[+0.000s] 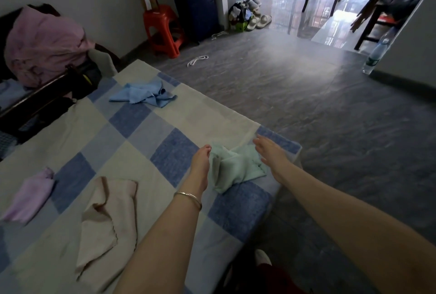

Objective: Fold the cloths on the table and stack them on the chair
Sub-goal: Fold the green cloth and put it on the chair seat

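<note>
Crumpled green cloth [237, 166] at near right table [141, 133] edge, between open left hand [200, 164] touching it and open right hand [271, 154].

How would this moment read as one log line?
step: reach | target: green cloth | left hand: at its edge | right hand: open | folded: none

A checked blue-and-cream table [132, 133] bears crumpled blue [144, 95], green [236, 166], beige [108, 218] and lilac cloths [28, 199].
</note>
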Tool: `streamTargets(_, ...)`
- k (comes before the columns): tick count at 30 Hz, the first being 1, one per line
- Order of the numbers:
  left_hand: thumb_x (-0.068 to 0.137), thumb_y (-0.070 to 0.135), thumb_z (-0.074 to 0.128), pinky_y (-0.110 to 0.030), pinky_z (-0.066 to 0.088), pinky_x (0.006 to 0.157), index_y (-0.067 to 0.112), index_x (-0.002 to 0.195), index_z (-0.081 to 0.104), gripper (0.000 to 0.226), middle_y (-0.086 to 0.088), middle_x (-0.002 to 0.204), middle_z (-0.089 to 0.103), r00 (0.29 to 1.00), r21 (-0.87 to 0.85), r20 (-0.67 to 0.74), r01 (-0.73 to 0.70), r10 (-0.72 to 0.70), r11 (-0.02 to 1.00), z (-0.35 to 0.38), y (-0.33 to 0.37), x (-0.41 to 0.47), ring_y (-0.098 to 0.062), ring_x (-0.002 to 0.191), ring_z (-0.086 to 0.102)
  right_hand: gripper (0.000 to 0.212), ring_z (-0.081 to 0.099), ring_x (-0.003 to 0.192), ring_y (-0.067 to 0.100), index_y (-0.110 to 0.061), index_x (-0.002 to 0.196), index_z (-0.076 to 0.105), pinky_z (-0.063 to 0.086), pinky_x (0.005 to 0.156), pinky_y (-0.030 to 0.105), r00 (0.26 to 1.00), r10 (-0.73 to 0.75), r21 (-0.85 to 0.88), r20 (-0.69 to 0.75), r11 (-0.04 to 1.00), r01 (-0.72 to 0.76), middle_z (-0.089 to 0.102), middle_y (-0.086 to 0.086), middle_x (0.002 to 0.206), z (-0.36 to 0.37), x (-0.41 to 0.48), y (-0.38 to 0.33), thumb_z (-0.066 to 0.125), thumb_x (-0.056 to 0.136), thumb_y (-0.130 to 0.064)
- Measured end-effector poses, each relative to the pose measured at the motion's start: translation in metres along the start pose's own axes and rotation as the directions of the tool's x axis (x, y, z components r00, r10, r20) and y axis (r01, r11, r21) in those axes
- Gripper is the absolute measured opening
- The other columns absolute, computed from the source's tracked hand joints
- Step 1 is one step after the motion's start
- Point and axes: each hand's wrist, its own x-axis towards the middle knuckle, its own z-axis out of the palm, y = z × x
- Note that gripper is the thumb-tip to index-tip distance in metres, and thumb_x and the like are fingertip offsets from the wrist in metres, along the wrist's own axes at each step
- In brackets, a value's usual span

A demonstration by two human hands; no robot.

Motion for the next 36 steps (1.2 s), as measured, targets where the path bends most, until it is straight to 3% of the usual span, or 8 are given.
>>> streamTargets(4,0.096,0.021,0.044,-0.020,0.038,0.083,0.014,0.111,0.061,0.024,0.008,0.102,0.059,1.000,0.012,0.011,-0.021,0.021,1.000,-0.005,-0.003,0.000,-0.008,0.091,0.052,0.042,0.045,0.125,0.013,-0.020,0.136,0.044,0.032,0.093,0.030,1.000,0.016,-0.002,-0.008,1.000,-0.016,0.049,-0.003,0.139,0.007,-0.005,0.005,0.044,0.096,-0.030)
streamTargets(8,0.096,0.010,0.041,-0.015,0.041,0.056,0.022,0.071,0.055,0.031,0.009,0.068,0.058,0.997,0.021,0.065,-0.036,0.035,0.999,-0.011,-0.005,0.002,0.000,0.062,0.052,0.039,0.045,0.125,0.014,-0.021,0.134,0.046,0.032,0.093,0.030,0.999,0.013,0.001,-0.044,1.000,-0.013,0.050,-0.001,0.138,0.015,-0.008,0.014,0.044,0.096,-0.029)
streamTargets(13,0.095,0.008,0.041,-0.021,0.040,0.073,0.024,0.070,0.052,0.032,0.009,0.076,0.052,0.992,0.069,0.096,-0.085,0.078,0.994,-0.019,-0.008,0.009,-0.009,0.083,0.051,0.044,0.046,0.113,0.013,-0.014,0.138,0.043,0.033,0.088,0.025,0.996,-0.037,-0.066,-0.080,0.997,0.032,0.050,0.004,0.136,0.026,-0.017,0.018,0.051,0.094,-0.020)
streamTargets(19,0.092,0.006,0.041,-0.020,0.040,0.074,0.021,0.075,0.057,0.028,0.002,0.091,0.056,0.981,0.130,0.172,-0.112,0.089,0.985,-0.029,-0.023,0.020,-0.009,0.083,0.050,0.056,0.041,0.133,0.019,-0.011,0.141,0.038,0.034,0.103,0.024,0.991,-0.113,-0.296,-0.066,0.951,0.089,0.041,0.006,0.147,0.039,-0.012,0.031,0.059,0.089,-0.013)
streamTargets(21,0.092,0.004,0.042,-0.018,0.043,0.073,0.010,0.099,0.062,0.022,-0.005,0.109,0.058,0.977,0.143,0.190,-0.128,0.099,0.981,-0.031,-0.030,0.023,-0.011,0.091,0.052,0.057,0.041,0.132,0.022,-0.018,0.142,0.037,0.032,0.105,0.027,0.988,-0.147,-0.524,-0.049,0.846,0.100,0.041,0.005,0.146,0.039,-0.009,0.034,0.059,0.089,-0.017)
streamTargets(23,0.090,0.002,0.046,-0.022,0.046,0.084,0.000,0.122,0.054,0.034,-0.006,0.124,0.056,0.980,0.173,0.185,-0.112,0.079,0.979,-0.032,-0.035,0.025,-0.018,0.107,0.052,0.059,0.042,0.130,0.027,-0.025,0.143,0.033,0.034,0.106,0.033,0.985,-0.175,-0.829,0.003,0.550,0.100,0.041,0.008,0.145,0.038,-0.007,0.036,0.057,0.089,-0.024)
streamTargets(27,0.086,0.002,0.051,-0.035,0.040,0.102,0.004,0.133,0.048,0.046,-0.012,0.135,0.051,0.992,0.223,0.117,-0.072,0.046,0.972,-0.035,-0.043,0.033,-0.026,0.124,0.048,0.060,0.042,0.128,0.030,-0.023,0.145,0.028,0.035,0.106,0.041,0.970,-0.200,-0.974,0.135,0.151,0.167,0.041,0.009,0.144,0.047,0.001,0.040,0.052,0.090,-0.033)
streamTargets(36,0.082,0.005,0.063,-0.031,0.045,0.085,0.003,0.116,0.057,0.035,-0.010,0.107,0.061,0.991,0.365,0.124,-0.086,0.044,0.927,-0.040,-0.051,0.045,-0.023,0.101,0.056,0.042,0.052,0.117,0.028,-0.017,0.126,0.052,0.041,0.098,0.038,0.987,-0.160,-0.990,0.020,0.131,0.042,0.055,0.009,0.129,0.061,0.006,0.043,0.057,0.086,-0.030)
